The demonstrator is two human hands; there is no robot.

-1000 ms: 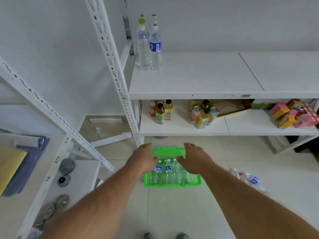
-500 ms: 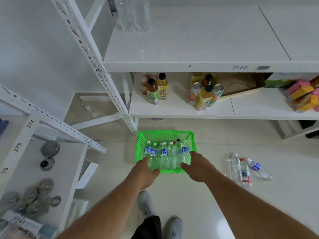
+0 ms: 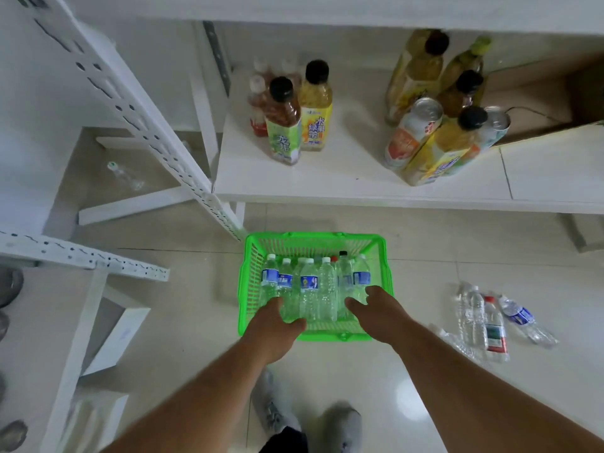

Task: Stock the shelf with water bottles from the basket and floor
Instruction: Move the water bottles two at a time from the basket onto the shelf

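Both hands have advanced into the basket (image 3: 251, 279): left hand (image 3: 273, 325) and right hand (image 3: 379, 313) spread wide over roughly eight bottles (image 3: 309, 289); four floor bottles (image 3: 490, 322) right of the right hand

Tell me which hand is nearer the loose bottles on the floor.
Right. The right hand is over the basket's near right corner, on the side toward the loose bottles; the left hand is at its near left.

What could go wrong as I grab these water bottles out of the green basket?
The water bottles stand packed tight in the green basket, so pulling one with the left hand or right hand may topple its neighbours. Loose bottles lie on the floor to your right, an easy trip or roll hazard. The lower shelf juts out above the basket, so lifted bottles could knock its edge.
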